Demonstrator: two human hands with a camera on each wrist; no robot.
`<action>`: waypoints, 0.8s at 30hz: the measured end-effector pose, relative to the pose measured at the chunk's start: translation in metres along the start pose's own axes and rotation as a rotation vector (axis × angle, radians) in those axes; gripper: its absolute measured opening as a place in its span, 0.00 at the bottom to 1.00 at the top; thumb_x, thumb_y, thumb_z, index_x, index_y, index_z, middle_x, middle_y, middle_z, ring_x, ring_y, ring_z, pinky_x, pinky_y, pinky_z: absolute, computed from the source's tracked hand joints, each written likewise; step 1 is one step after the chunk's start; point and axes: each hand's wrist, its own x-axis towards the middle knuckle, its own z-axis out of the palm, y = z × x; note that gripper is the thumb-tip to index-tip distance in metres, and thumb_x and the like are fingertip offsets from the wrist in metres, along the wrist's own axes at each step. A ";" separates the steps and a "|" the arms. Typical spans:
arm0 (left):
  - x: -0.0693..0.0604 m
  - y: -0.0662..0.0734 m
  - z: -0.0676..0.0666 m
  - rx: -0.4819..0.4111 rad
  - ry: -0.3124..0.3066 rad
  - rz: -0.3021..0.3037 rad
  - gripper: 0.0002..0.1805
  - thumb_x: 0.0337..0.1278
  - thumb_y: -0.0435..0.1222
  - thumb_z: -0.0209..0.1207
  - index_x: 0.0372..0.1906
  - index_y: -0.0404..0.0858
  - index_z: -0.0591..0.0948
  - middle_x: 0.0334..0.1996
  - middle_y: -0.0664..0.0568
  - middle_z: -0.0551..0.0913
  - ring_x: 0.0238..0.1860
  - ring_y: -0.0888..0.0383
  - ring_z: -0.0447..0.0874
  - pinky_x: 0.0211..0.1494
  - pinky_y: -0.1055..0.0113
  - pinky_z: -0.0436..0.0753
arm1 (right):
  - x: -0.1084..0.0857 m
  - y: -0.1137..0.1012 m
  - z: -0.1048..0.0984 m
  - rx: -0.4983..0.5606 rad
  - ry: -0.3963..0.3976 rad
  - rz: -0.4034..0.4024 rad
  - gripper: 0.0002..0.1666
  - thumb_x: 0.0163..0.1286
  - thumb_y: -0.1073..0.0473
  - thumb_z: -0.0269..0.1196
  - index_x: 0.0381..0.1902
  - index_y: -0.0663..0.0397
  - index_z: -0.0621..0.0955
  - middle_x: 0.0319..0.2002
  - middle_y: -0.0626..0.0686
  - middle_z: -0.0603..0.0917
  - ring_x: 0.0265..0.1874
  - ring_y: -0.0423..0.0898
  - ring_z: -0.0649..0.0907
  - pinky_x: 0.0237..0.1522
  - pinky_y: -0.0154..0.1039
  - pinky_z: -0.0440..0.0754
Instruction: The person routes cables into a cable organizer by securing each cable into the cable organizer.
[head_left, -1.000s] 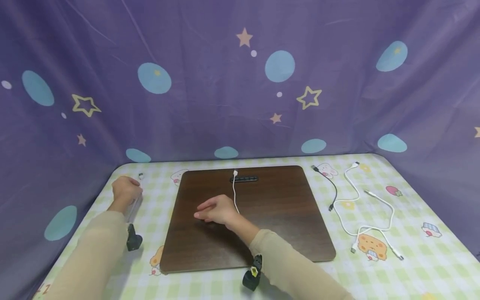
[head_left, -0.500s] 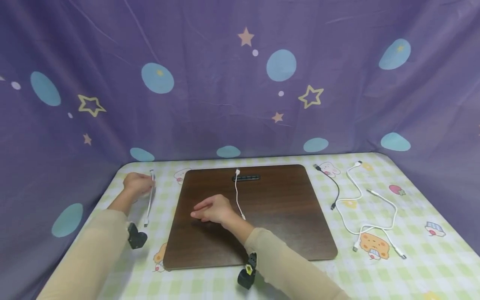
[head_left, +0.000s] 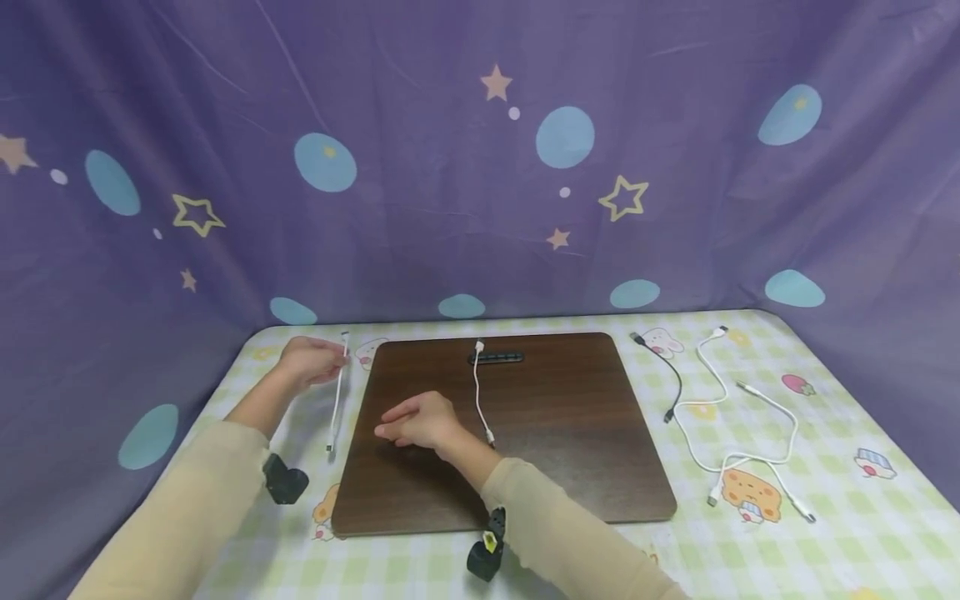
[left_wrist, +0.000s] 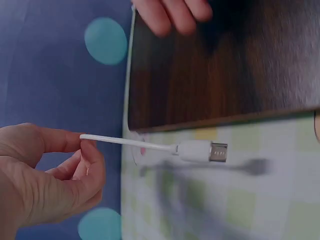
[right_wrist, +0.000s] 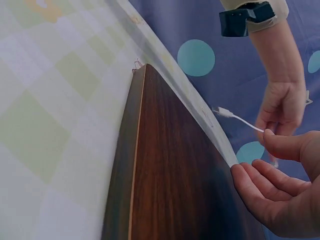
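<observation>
**Slim cable in the left hand's fingertips, beside the board**

Taking the clock from the middle of the dark wooden board [head_left: 570, 450], with twelve at its far edge, the left hand [head_left: 311, 362] was off the board at ten o'clock. Thumb and fingers pinched a short white cable [head_left: 337, 400], its near plug hanging above the cloth-covered surface [head_left: 840, 533]. The right hand [head_left: 422, 421] was over the board at nine o'clock, fingers relaxed, thumb apart, nothing between them.

The pinch was small, so the cable could probably turn or slip, and the loose plug might swing against the board's edge. The right wrist was close to the near end of a second white cable [head_left: 477, 392], which ran from twelve o'clock toward the middle; a dropped forearm could drag it and tug its far end off the black cable holder [head_left: 497, 357]. Farther out, at three o'clock, white cables [head_left: 738, 457] crossed and could snag if one were lifted. The dark cable [head_left: 680, 385] at two o'clock was apart from them and seemed less at risk.

Fingers hid part of the pinched cable, and the left wrist view showed only one plug. Whether the second cable sat in a slot or merely lay across the holder could not be told. Both sleeves ran off the bottom of the head view, and the plug types at three o'clock were too small to make out.
</observation>
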 end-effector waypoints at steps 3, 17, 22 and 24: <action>-0.004 0.008 0.008 -0.018 -0.016 0.001 0.25 0.58 0.26 0.55 0.60 0.17 0.67 0.19 0.65 0.79 0.23 0.72 0.76 0.35 0.79 0.84 | 0.000 0.000 0.000 0.010 -0.002 0.001 0.11 0.54 0.62 0.73 0.35 0.61 0.87 0.31 0.57 0.90 0.31 0.48 0.90 0.33 0.35 0.88; -0.022 0.030 0.041 -0.018 -0.090 0.008 0.25 0.62 0.29 0.56 0.62 0.23 0.70 0.31 0.61 0.80 0.34 0.70 0.77 0.44 0.78 0.84 | -0.001 0.001 -0.003 0.089 0.014 -0.047 0.13 0.56 0.63 0.71 0.39 0.64 0.86 0.34 0.60 0.90 0.32 0.48 0.90 0.36 0.36 0.88; -0.021 0.033 0.053 -0.086 -0.089 -0.009 0.24 0.61 0.28 0.56 0.61 0.23 0.70 0.28 0.62 0.80 0.31 0.70 0.77 0.39 0.80 0.82 | 0.002 0.007 -0.006 0.263 0.025 -0.060 0.14 0.57 0.69 0.69 0.41 0.70 0.84 0.37 0.67 0.88 0.32 0.48 0.89 0.39 0.40 0.89; -0.020 0.033 0.057 -0.120 -0.089 -0.014 0.24 0.61 0.27 0.56 0.62 0.23 0.70 0.25 0.63 0.79 0.29 0.71 0.77 0.37 0.81 0.82 | 0.004 0.009 -0.008 0.324 0.027 -0.063 0.14 0.58 0.70 0.68 0.42 0.73 0.83 0.38 0.69 0.87 0.32 0.47 0.89 0.40 0.43 0.89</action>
